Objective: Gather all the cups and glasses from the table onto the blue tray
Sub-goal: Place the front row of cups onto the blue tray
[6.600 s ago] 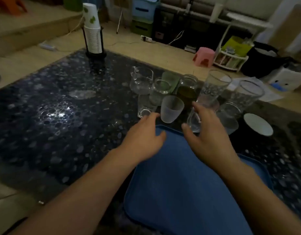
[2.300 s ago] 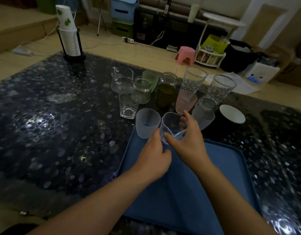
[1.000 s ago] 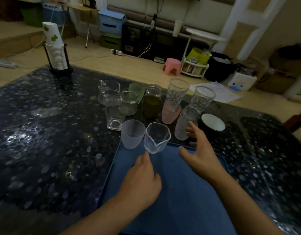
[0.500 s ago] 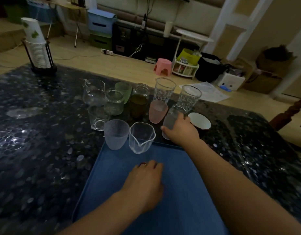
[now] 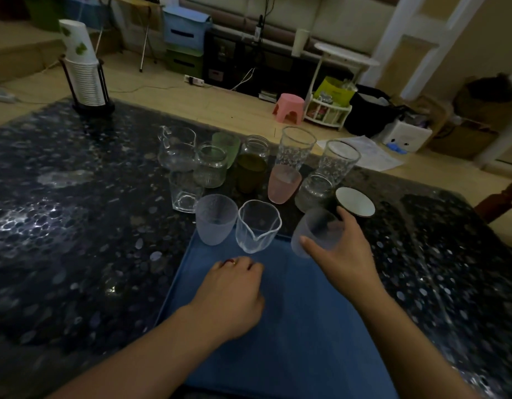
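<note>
The blue tray (image 5: 292, 341) lies in front of me on the dark speckled table (image 5: 76, 240). My right hand (image 5: 344, 251) grips a frosted cup (image 5: 315, 234), tilted, above the tray's far right corner. A clear spouted glass (image 5: 257, 226) stands at the tray's far edge, and a frosted tumbler (image 5: 215, 218) stands just left of it. My left hand (image 5: 234, 295) rests on the tray with fingers curled, holding nothing. Behind stand several more glasses, among them a pink cup (image 5: 283, 184), a green cup (image 5: 227, 144), a jar of dark liquid (image 5: 251, 168) and two tall patterned glasses (image 5: 296, 146).
A black cup with a white inside (image 5: 354, 205) stands just right of my right hand. A stack of paper cups in a black holder (image 5: 83, 73) stands at the table's far left corner. A pink stool (image 5: 289, 108) and a white rack (image 5: 328, 110) are on the floor beyond.
My right hand took the frosted cup from among the glasses and drew it back over the tray's far right corner. My left hand stays curled on the tray.
</note>
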